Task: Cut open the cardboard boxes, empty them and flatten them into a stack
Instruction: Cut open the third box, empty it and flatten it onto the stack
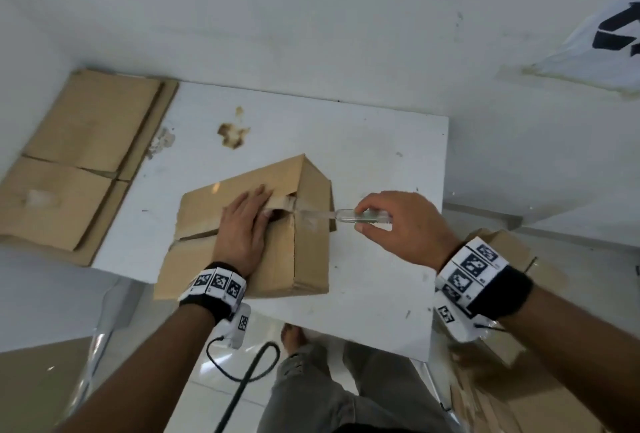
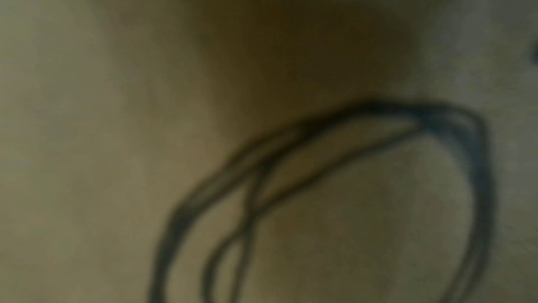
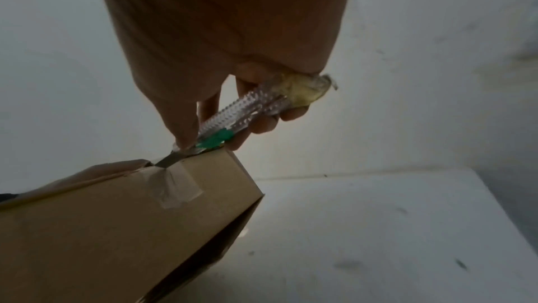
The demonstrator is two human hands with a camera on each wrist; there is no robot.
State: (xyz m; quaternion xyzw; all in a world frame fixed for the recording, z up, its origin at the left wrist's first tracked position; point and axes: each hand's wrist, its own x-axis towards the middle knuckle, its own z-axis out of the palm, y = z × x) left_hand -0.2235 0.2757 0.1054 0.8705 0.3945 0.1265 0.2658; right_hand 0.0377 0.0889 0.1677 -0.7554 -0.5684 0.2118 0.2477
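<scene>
A brown cardboard box (image 1: 304, 249) (image 3: 96, 227) stands in the middle of the white table (image 1: 374, 141). My left hand (image 1: 244, 228) lies flat on its top flaps, fingers straight, pressing down. My right hand (image 1: 388, 221) (image 3: 221, 105) grips a clear-handled utility knife (image 1: 360, 217) (image 3: 247, 112) with a green slider. Its blade (image 3: 167, 160) sits in the taped seam at the box's right upper edge, where clear tape (image 3: 177, 186) runs down the side. The left wrist view is dark and blurred, showing only a black cable loop (image 2: 477, 170).
Flattened cardboard (image 1: 79, 152) lies stacked at the table's left end, overhanging it. More brown cardboard (image 1: 512, 339) sits on the floor to the right below my right arm. White walls stand close behind the table. My legs and a black cable (image 1: 242, 380) are below the near edge.
</scene>
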